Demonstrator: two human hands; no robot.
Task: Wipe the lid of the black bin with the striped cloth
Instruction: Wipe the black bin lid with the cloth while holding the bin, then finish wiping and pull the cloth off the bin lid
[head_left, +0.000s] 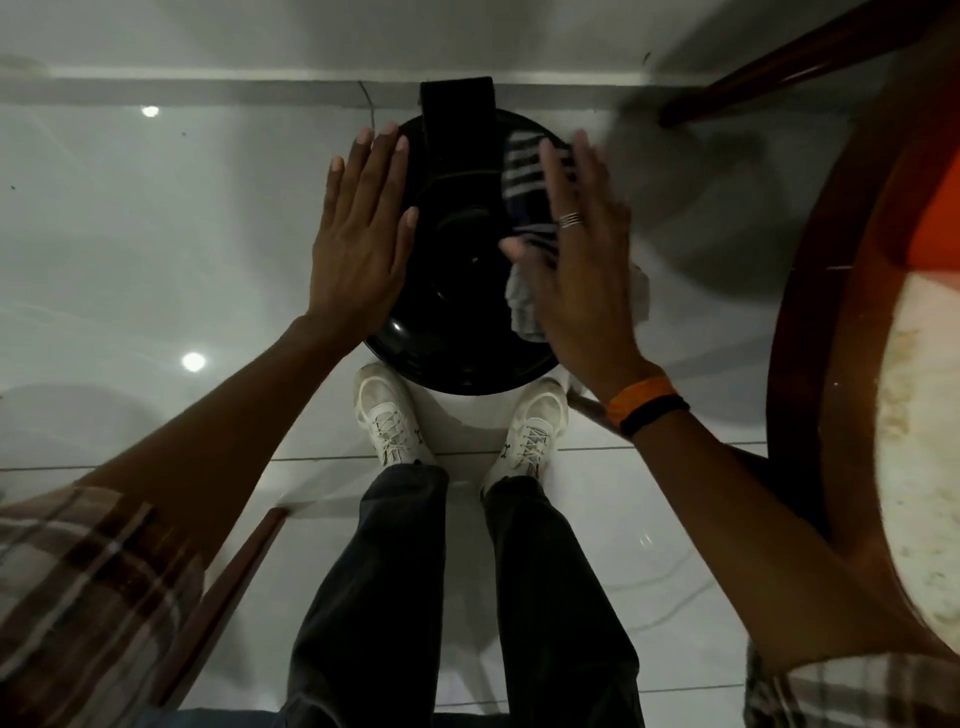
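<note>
The black bin stands on the floor right in front of my feet, and I look straight down on its round glossy lid (457, 296). My left hand (358, 234) lies flat with fingers apart on the lid's left edge and holds nothing. The striped cloth (522, 171), dark with pale stripes and a grey part, sits on the right side of the lid. My right hand (582, 260) presses flat on the cloth and is slightly blurred. Part of the cloth is hidden under that hand.
A black hinge block (457, 117) rises at the lid's far side against the wall's skirting (208, 85). A round wooden-rimmed table (810, 312) and its leg (779, 67) crowd the right. My white shoes (387, 410) touch the bin's near side. A wooden bar (228, 587) is at lower left.
</note>
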